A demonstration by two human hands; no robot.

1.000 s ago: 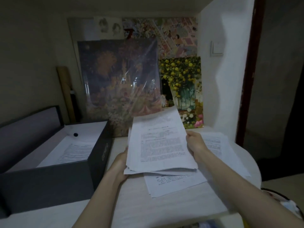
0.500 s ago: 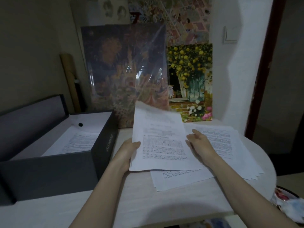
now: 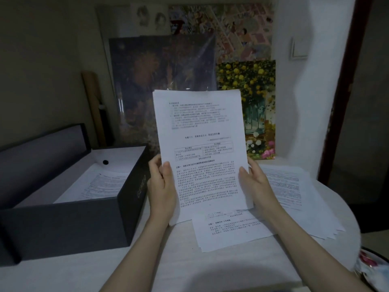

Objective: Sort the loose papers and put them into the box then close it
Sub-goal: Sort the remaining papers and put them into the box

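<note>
- A pale tabletop (image 3: 210,268) with a rounded right edge carries everything in this dim room.
- On its left side stands an open dark box (image 3: 69,226), its lid raised at the back, with a printed sheet (image 3: 99,186) lying inside.
- Just right of the box, loose printed papers (image 3: 231,230) lie flat near the middle.
- A fanned pile of further sheets (image 3: 294,192) spreads toward the right edge, overlapping them.
- At the back, a plastic-wrapped painting (image 3: 162,87) and a yellow-flower painting (image 3: 252,106) stand leaning against the wall.
</note>
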